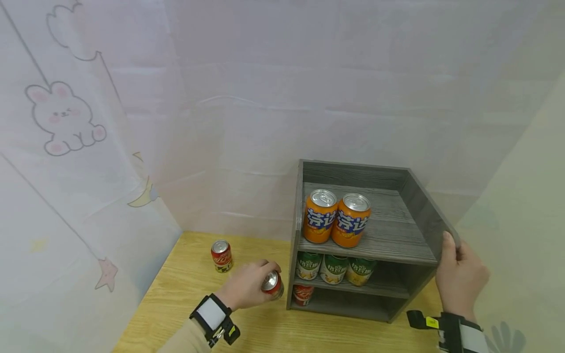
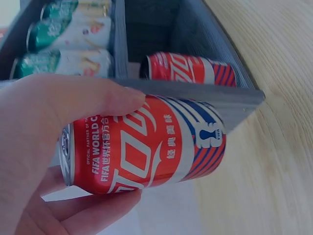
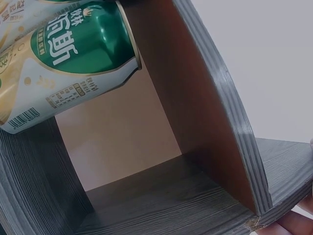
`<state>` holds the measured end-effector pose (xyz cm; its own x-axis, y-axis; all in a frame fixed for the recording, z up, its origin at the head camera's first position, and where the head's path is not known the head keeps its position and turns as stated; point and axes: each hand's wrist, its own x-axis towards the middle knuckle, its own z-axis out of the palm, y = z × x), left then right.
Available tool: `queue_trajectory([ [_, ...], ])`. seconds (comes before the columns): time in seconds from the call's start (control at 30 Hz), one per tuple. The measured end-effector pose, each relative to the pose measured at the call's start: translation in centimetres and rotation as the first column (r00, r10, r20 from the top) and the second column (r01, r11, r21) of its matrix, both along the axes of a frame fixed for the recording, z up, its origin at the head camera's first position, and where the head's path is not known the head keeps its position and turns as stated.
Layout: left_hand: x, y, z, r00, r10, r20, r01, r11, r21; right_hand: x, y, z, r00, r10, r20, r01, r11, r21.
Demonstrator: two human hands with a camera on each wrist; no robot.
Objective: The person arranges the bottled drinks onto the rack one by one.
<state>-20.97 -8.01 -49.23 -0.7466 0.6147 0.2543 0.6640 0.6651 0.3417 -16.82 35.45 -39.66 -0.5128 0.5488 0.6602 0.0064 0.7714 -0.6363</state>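
Observation:
My left hand [image 1: 252, 285] grips a red cola can [image 2: 146, 142] around its side, thumb on one face and fingers on the other. The can is beside the left wall of a grey wooden shelf [image 1: 406, 282]. With my right hand [image 1: 461, 274] I hold the shelf's right side panel, thumb on its front edge. In the bottom compartment a red can [image 1: 303, 294] stands at the left. Green and white cans [image 1: 334, 268] fill the left of the middle level, and two orange soda cans [image 1: 321, 216] stand on top at the left.
Another red can [image 1: 221, 256] stands on the wooden table [image 1: 176, 294], left of and beyond my left hand. A pale sheet [image 1: 247, 122] covers the wall behind the shelf, and a patterned sheet [image 1: 66, 196] hangs at the left.

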Motion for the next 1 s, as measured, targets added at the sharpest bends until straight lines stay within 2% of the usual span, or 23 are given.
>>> queue_trajectory([
  [0.37, 2.0, 1.4, 2.1, 0.994, -0.088, 0.065, 0.089, 0.996, 0.000, 0.0, 0.0, 0.0, 1.000, -0.006, 0.000, 0.006, 1.000, 0.004],
  [0.53, 2.6, 2.1, 2.6, 0.987, -0.129, 0.098, 0.127, 0.992, 0.020, -0.1, 0.1, -0.1, 1.000, -0.009, 0.005, 0.009, 1.000, 0.008],
  [0.67, 2.9, 2.6, 2.6, 0.984, -0.154, 0.089, 0.152, 0.988, 0.027, -0.1, 0.2, -0.2, 1.000, -0.007, -0.005, 0.007, 1.000, 0.012],
  [0.83, 3.3, 3.4, 2.5, 0.983, -0.182, 0.033, 0.181, 0.983, 0.022, 0.0, 0.1, -0.2, 1.000, -0.002, -0.011, 0.002, 1.000, 0.004],
  [1.0, 3.5, 4.4, 2.7, 0.976, -0.219, 0.021, 0.219, 0.976, 0.006, 0.0, 0.2, -0.3, 1.000, 0.008, -0.021, -0.008, 1.000, 0.001],
])
